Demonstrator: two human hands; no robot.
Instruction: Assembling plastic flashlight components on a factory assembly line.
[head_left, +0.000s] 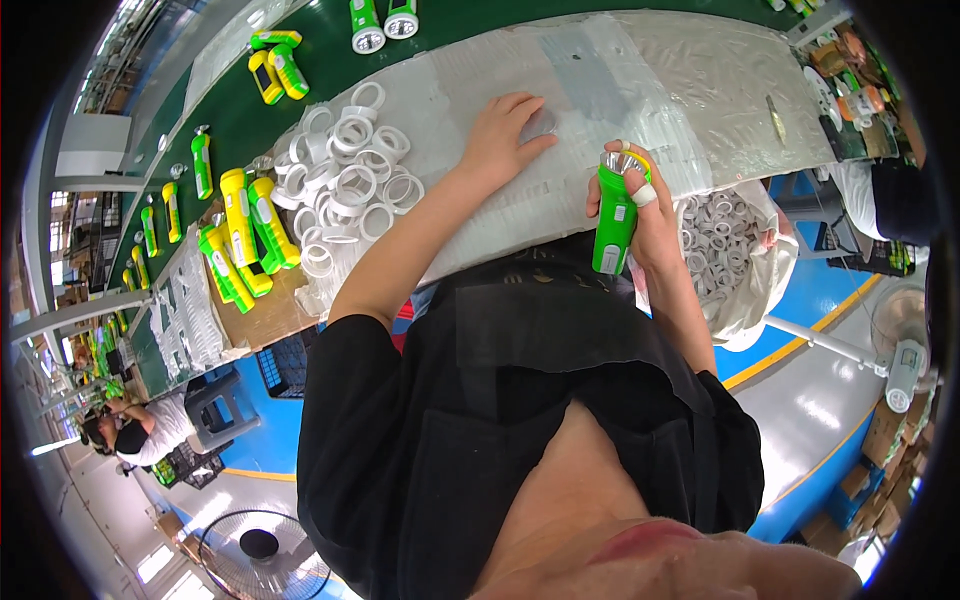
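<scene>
My right hand (648, 205) is wrapped round a green flashlight (613, 220), held with its clear reflector end up and its base toward my apron. A yellow strip curves by the flashlight's head, and a white band sits on my thumb. Over the grey table covering, my left hand (505, 138) has thumb and fingers spread around the edges of a clear round disc (540, 124); its near side is hidden by the hand. Left of that hand lies a loose heap of white rings (350, 180). Several yellow and green flashlights (240, 225) lie beyond the rings at the left.
A white sack (745, 310) full of rings stands below the table's right edge. More flashlights stand and lie on the green belt (330, 80) along the far side. A fan (262, 545) is at lower left, and a seated person (155, 432) works farther left.
</scene>
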